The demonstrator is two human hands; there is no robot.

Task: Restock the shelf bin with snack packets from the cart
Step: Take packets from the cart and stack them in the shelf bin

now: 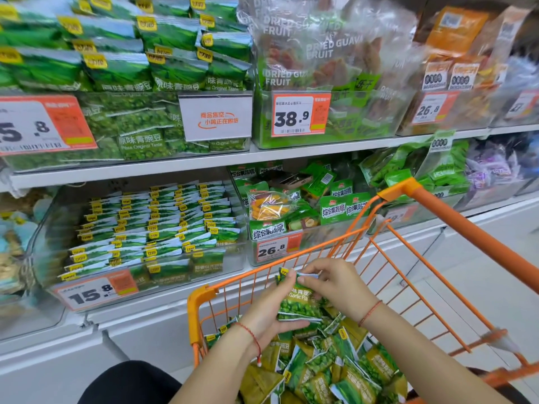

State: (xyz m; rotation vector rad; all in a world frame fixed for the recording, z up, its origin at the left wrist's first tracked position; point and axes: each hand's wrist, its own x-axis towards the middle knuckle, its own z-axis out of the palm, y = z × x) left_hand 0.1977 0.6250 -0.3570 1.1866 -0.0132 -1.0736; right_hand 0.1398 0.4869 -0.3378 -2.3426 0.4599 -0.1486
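Over the orange wire cart (455, 228) both hands hold a small stack of green garlic-flavour pea packets (299, 303). My left hand (271, 310) grips the stack from the left and underneath. My right hand (335, 282) pinches its top right edge. More green and yellow-green packets (335, 365) fill the bottom of the cart. The clear shelf bin (140, 275) on the lower shelf, left of the cart, holds rows of matching green packets (154, 223) and carries a 15.8 price tag.
A neighbouring bin (280, 252) priced 26.8 with mixed vegetable crisp bags stands just behind the cart's front rim. The upper shelf carries pea bags, dried guava bags (315, 62) and orange packs. White cabinet fronts lie below the shelves.
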